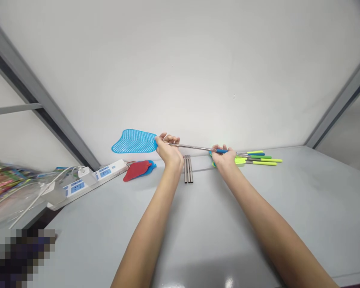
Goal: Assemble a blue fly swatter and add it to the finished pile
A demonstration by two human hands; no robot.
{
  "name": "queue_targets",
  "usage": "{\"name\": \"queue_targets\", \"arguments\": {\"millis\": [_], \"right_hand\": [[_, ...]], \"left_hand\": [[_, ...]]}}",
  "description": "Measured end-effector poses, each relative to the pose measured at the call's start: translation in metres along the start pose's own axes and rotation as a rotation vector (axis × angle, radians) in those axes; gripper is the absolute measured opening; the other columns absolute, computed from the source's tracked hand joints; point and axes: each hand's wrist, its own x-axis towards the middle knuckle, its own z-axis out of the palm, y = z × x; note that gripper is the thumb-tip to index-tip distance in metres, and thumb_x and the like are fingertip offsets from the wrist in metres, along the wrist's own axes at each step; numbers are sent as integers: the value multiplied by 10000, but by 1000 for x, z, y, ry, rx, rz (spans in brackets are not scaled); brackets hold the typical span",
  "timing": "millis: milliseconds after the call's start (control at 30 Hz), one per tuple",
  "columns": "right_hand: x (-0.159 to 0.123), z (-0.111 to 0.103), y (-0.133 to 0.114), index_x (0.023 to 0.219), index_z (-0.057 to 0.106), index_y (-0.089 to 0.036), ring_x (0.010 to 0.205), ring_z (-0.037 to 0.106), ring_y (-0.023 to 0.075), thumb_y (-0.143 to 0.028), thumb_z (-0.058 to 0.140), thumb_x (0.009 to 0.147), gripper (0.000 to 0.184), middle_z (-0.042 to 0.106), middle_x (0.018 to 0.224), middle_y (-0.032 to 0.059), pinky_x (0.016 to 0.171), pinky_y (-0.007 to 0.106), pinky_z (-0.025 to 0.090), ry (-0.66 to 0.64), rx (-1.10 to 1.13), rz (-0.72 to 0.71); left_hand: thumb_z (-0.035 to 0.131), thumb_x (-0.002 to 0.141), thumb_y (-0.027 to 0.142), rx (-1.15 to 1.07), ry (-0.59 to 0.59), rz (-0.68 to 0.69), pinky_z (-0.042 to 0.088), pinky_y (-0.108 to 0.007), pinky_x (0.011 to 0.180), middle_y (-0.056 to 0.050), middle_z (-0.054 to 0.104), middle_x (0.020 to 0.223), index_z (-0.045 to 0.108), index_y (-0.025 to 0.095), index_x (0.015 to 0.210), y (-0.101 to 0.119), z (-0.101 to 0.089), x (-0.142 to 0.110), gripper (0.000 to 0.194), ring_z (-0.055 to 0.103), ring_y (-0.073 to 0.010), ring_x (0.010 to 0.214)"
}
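Note:
A blue fly swatter (135, 142) with a thin metal rod is held level above the table, its perforated head pointing left. My left hand (169, 151) is closed around the neck where the head meets the rod. At the other end, my right hand (224, 155) grips the blue handle, partly hiding it. Below and between my hands lie several metal tubes (188, 170) side by side. Red and blue swatter heads (138, 170) are stacked left of the tubes. Behind my right hand, several swatters with green, yellow and blue handles (267, 161) lie together, their heads partly covered.
A white power strip (99, 176) with plugged-in adapters and a white cable runs along the table's left side. Colourful plastic-wrapped packages (6, 180) lie at the far left. A white wall (180, 72) with grey metal frame posts stands behind the grey table (303, 200).

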Motion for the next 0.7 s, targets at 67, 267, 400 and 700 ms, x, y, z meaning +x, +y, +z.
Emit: {"name": "queue_targets", "arguments": {"millis": [67,267,400,700], "right_hand": [[-1,0,-3,634,358,-177,316,320,40,-222,196,815,247,294,450,-64,304,141,314,-66,8,27],[-10,1,-6,583,385,-163,364,303,53,-319,307,789,270,268,437,-61,353,171,322,-524,38,160],[-16,0,-2,479,234,-177,364,231,73,-299,379,754,335,165,406,-65,395,211,325,-770,31,226],[-28,0,15,498,66,-178,327,85,91,-194,292,764,350,55,369,-63,335,227,189,-537,-10,93]], "left_hand": [[292,829,337,-26,-116,-57,341,-195,463,74,334,421,433,170,665,5,-1,5,274,356,-45,357],[313,821,304,-67,-437,-333,273,-203,404,55,242,337,318,165,439,29,-13,21,406,264,-59,325],[312,819,335,-124,-575,-361,284,-207,420,37,259,351,267,164,409,35,-18,20,447,303,-68,356],[335,797,312,-121,-289,-394,157,-220,353,62,119,344,163,175,427,21,-7,-2,430,147,-62,296]]}}
